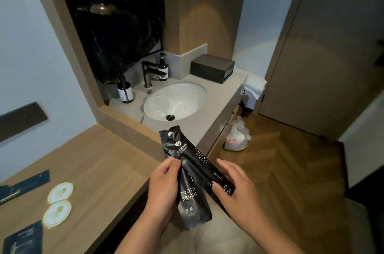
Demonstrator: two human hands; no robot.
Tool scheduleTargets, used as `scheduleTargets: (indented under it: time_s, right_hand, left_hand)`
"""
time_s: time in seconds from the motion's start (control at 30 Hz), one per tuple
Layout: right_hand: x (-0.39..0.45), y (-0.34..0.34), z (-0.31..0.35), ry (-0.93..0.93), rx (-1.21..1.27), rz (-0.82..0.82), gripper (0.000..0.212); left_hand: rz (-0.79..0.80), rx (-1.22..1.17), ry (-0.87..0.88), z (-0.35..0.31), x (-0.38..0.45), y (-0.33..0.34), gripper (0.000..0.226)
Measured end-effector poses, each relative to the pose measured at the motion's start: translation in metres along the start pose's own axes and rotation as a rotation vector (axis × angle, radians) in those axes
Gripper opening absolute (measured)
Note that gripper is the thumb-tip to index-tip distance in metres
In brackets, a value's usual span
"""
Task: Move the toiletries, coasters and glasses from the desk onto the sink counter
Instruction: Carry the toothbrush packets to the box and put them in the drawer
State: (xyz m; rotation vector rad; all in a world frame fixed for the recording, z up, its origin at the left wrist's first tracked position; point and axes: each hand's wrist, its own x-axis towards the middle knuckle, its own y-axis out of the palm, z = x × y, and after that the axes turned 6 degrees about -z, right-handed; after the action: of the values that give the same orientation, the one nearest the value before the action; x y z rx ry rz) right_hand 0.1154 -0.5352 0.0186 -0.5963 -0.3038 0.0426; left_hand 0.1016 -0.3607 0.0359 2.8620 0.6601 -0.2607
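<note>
1. Held past the desk (99, 162) edge, just short of the sink counter (216, 106) ahead of both hands.
2. Two black toothbrush packets, crossed: one (188, 197) pinched by left hand (164, 187), other (204, 162) gripped by right hand (234, 187).
3. Two round coasters (59, 201) far left on desk.
</note>
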Motion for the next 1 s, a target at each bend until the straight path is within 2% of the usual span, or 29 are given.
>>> scheduleTargets:
  time_s: [0.1, 0.2, 0.3, 0.37, 0.43, 0.53, 0.67, 0.8, 0.87, 0.93, 1.0]
  right_hand:
    - [0.024, -0.008, -0.010, 0.417, 0.272, 0.094, 0.052]
    - [0.048, -0.010, -0.023, 0.581, 0.435, 0.120, 0.040]
    - [0.077, -0.008, -0.037, 0.642, 0.515, 0.179, 0.022]
    - [0.101, -0.007, -0.048, 0.673, 0.517, 0.186, 0.013]
    - [0.132, -0.008, -0.059, 0.683, 0.496, 0.166, 0.010]
    - [0.180, -0.015, -0.072, 0.654, 0.483, 0.109, 0.015]
    - [0.235, -0.028, -0.084, 0.637, 0.500, 0.012, 0.014]
    - [0.273, -0.039, -0.101, 0.661, 0.528, -0.116, 0.014]
    - [0.289, -0.044, -0.113, 0.681, 0.538, -0.169, 0.021]
    - [0.304, -0.049, -0.128, 0.725, 0.574, -0.198, 0.026]
    - [0.319, -0.056, -0.146, 0.769, 0.619, -0.206, 0.025]
  left_hand:
    - [0.055, 0.023, -0.011, 0.004, 0.021, 0.014, 0.027]
    - [0.109, 0.065, -0.019, 0.010, 0.048, 0.029, 0.029]
    - [0.136, 0.109, -0.021, 0.017, 0.083, 0.051, 0.041]
    - [0.151, 0.135, -0.014, 0.017, 0.109, 0.070, 0.035]
    - [0.171, 0.167, 0.011, 0.010, 0.139, 0.089, 0.021]
    - [0.176, 0.108, -0.039, -0.003, 0.186, 0.118, 0.023]
    - [0.180, 0.071, -0.041, -0.007, 0.250, 0.146, 0.042]
    - [0.223, 0.023, -0.011, -0.007, 0.292, 0.171, 0.084]
    - [0.211, 0.026, -0.032, -0.002, 0.310, 0.182, 0.095]
    - [0.189, 0.046, -0.088, 0.002, 0.325, 0.197, 0.090]
    - [0.168, 0.063, -0.104, 0.005, 0.337, 0.214, 0.067]
